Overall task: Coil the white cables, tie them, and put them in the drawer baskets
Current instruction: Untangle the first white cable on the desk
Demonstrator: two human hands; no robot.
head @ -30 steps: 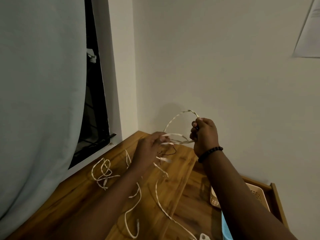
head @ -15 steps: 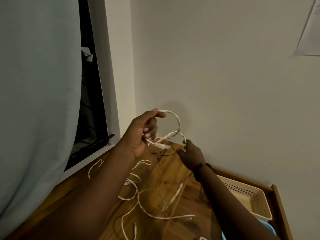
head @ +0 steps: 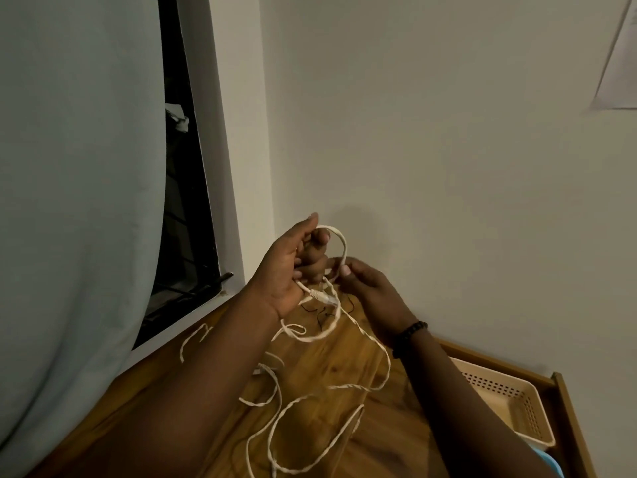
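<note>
A second white cable (head: 193, 339) lies on the wooden tabletop (head: 344, 367), well to the left of both hands. The left hand (head: 286, 270) curls its fingers (head: 315, 248) round a loop of the white cable (head: 339, 243), whose plug (head: 320, 297) juts out below its palm. The right hand (head: 368, 288) pinches the same loop at its fingertips (head: 344, 270); the slack trails down onto the tabletop. Right of that wrist, a beige basket (head: 517, 405) sits in the open drawer (head: 568, 419).

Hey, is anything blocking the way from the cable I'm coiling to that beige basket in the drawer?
Nothing visible blocks it. The white cable is held above the wooden top by the left hand and right hand. The beige basket sits open to the right, though the right forearm hides part of it.
</note>
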